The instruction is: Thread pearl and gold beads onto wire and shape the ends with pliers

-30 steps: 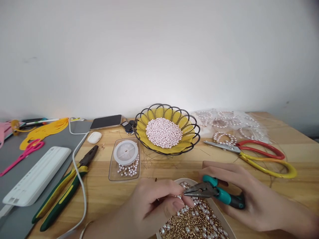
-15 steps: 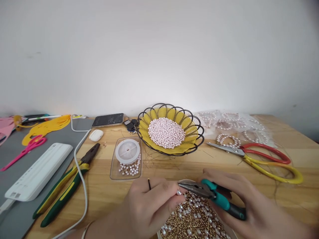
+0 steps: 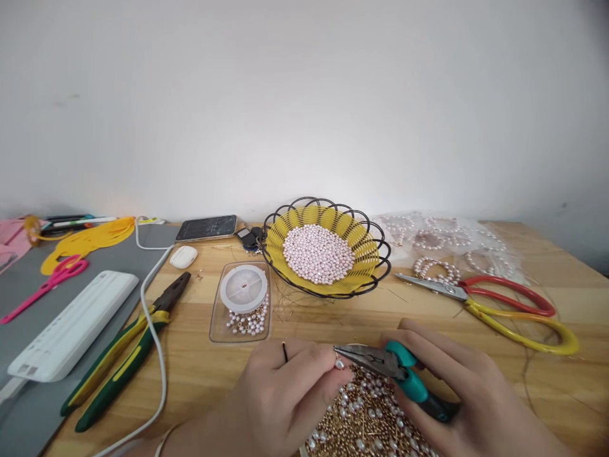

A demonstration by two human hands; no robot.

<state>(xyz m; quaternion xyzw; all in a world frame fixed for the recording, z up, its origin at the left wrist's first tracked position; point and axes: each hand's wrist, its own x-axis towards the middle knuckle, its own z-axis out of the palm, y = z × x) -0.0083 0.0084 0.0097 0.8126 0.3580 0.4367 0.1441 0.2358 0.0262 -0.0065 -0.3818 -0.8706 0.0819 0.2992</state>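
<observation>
Between the thumb and forefinger of my left hand [image 3: 295, 387] a small pearl bead [image 3: 339, 364] is pinched. My right hand [image 3: 457, 387] is wrapped round teal-and-black needle-nose pliers [image 3: 413, 383], whose tips meet my left fingertips just above the bead. Whether the jaws grip a wire there is too small to tell. Below both hands lies a container full of gold beads and pearl beads [image 3: 366, 419], partly hidden by the hands.
Behind my hands stands a yellow basket [image 3: 366, 254] of pearl beads. Red-and-yellow scissors [image 3: 509, 304] lie right, near pearl bracelets [image 3: 435, 270]. To the left are a clear tray [image 3: 216, 327] with a spool [image 3: 243, 289], green-yellow pliers [image 3: 124, 355], a white cable [image 3: 159, 355] and a power strip [image 3: 76, 324].
My right hand has turned slightly and the plier tips have shifted a little left, closer over the bead. The left hand has barely moved.
</observation>
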